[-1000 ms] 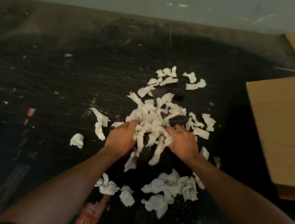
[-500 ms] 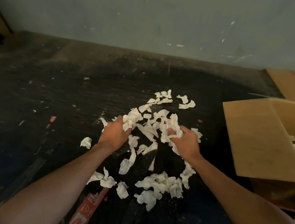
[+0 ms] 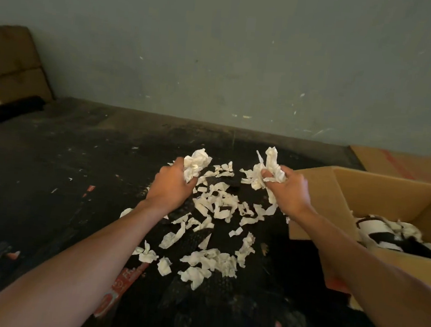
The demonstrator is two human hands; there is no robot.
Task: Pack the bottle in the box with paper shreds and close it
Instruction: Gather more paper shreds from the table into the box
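Dark, scuffed bench (image 3: 51, 175) against a grey-green wall (image 3: 219, 46), both hands lifted with paper.

Left hand (image 3: 173, 185) has its grip clenched on a wad of shreds (image 3: 196, 163); right hand (image 3: 291, 193) has its grip clenched on another wad (image 3: 268, 173), held just beside the near flap of the open box (image 3: 378, 193) at the right. Loose shreds (image 3: 215, 207) lie scattered on the bench below and between the hands. Inside the box more shreds surround a white-and-black thing (likely the bottle (image 3: 375, 227), though only partly seen). Other cardboard (image 3: 11, 67) stands at the far left against the wall.
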